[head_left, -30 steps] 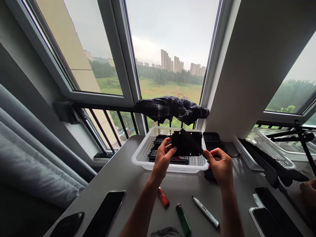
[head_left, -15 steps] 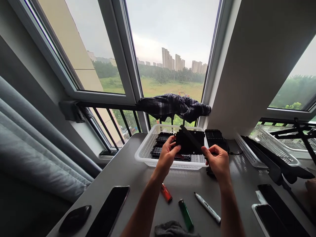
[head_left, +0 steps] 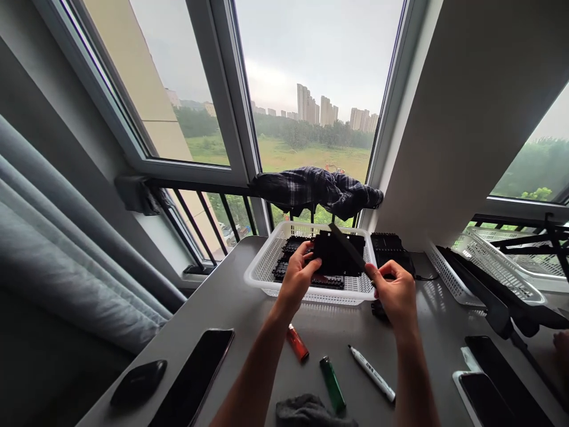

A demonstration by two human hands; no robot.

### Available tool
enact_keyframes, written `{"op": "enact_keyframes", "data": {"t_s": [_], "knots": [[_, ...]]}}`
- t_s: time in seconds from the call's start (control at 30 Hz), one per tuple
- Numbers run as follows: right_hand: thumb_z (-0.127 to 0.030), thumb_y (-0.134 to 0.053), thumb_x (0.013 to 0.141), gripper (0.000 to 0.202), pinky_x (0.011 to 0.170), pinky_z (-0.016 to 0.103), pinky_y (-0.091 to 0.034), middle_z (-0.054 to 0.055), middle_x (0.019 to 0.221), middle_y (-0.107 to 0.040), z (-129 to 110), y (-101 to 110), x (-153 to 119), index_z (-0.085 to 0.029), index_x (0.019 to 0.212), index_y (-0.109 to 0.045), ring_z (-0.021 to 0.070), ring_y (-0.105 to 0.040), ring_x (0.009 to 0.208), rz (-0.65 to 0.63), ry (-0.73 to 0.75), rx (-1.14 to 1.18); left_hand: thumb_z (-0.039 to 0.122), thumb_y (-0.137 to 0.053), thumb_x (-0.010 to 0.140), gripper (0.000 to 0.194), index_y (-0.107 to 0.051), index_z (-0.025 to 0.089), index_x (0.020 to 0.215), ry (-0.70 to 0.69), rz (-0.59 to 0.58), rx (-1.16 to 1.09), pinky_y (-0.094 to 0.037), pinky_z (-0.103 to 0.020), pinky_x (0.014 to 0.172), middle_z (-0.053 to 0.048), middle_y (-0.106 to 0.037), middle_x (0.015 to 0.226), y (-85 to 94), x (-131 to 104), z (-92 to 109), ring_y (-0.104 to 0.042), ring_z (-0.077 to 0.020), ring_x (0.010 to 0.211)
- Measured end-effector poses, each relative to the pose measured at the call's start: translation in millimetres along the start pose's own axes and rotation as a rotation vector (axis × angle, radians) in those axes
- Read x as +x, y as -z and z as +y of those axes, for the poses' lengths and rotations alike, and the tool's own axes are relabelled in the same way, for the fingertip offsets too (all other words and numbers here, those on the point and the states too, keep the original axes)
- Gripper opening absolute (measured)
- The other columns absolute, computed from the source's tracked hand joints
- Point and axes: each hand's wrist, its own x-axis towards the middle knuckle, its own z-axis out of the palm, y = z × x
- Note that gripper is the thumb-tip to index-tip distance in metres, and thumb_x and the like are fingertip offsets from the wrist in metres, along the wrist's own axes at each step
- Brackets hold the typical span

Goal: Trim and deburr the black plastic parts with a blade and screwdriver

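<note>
Held above a white plastic basket point(head_left: 311, 295) is a flat black plastic part point(head_left: 333, 255), its left edge gripped by the thumb and fingers of my left hand point(head_left: 301, 273). My right hand point(head_left: 391, 284) pinches the lower end of a long dark strip point(head_left: 349, 247), which lies diagonally across the front of the part. Inside the basket, partly hidden behind my left hand and the held part, are more black ridged parts point(head_left: 284, 264).
Nearer on the grey table point(head_left: 240, 356) lie a red lighter point(head_left: 297, 345), a green lighter point(head_left: 332, 385), a marker point(head_left: 371, 373), a grey cloth point(head_left: 311, 410), phones and a mouse point(head_left: 138, 382). More black parts point(head_left: 391, 252) and baskets stand right. A person's hand shows at the right edge.
The view has shifted slightly. The black part has tilted a little in my left hand; the strip stays across it in my right hand's pinch.
</note>
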Motion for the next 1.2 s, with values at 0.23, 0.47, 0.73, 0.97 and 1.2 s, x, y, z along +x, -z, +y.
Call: {"op": "enact_keyframes", "data": {"t_s": [0.23,0.47,0.73,0.97,1.2], "knots": [[-0.068,-0.068,0.069,0.051,0.037,0.022,-0.023,-0.005,0.040,-0.048,-4,0,-4,-0.022,0.063,-0.049,0.0099,-0.035,0.035,-0.101,-0.029,0.090,0.025,-0.067,0.067,0.038,-0.058,0.018,0.103,0.016,-0.036,-0.012,-0.053,-0.023,0.049,-0.004,-0.067,0.086,-5.1,-2,-2,-0.066,-0.0191,0.071],[-0.069,-0.069,0.069,0.052,0.040,0.023,-0.034,-0.003,0.041,-0.052,8,6,9,-0.021,0.061,-0.051,0.0123,-0.045,0.036,0.062,-0.022,0.047,0.021,-0.063,0.064,0.035,-0.056,0.019,0.098,0.014,-0.012,-0.028,-0.056,-0.028,0.052,-0.004,-0.067,0.083,-0.1,-3,2,-0.069,-0.0228,0.074],[-0.063,-0.069,0.073,0.046,0.039,0.023,-0.035,-0.002,0.049,-0.056,-8,-1,-5,-0.019,0.070,-0.055,0.0126,-0.050,0.039,-0.044,0.033,0.176,0.022,-0.063,0.065,0.039,-0.055,0.019,0.103,0.009,-0.006,-0.044,-0.058,-0.030,0.054,-0.005,-0.068,0.087,0.0,-5,6,-0.069,-0.0244,0.079],[-0.063,-0.067,0.074,0.049,0.041,0.025,-0.043,0.004,0.075,-0.065,3,2,7,-0.018,0.092,-0.061,0.0124,-0.053,0.043,0.166,0.014,0.082,0.023,-0.062,0.067,0.035,-0.055,0.020,0.100,-0.023,0.013,-0.012,-0.057,-0.029,0.052,-0.004,-0.067,0.086,4.3,-2,6,-0.068,-0.0231,0.076],[-0.061,-0.073,0.069,0.049,0.038,0.023,-0.039,0.001,0.070,-0.061,-2,-7,2,-0.017,0.090,-0.062,0.0115,-0.052,0.042,-0.028,0.060,0.205,0.021,-0.061,0.067,0.039,-0.056,0.019,0.106,-0.026,-0.034,0.018,-0.055,-0.026,0.049,-0.005,-0.067,0.087,2.0,-5,8,-0.068,-0.0238,0.078]]}}
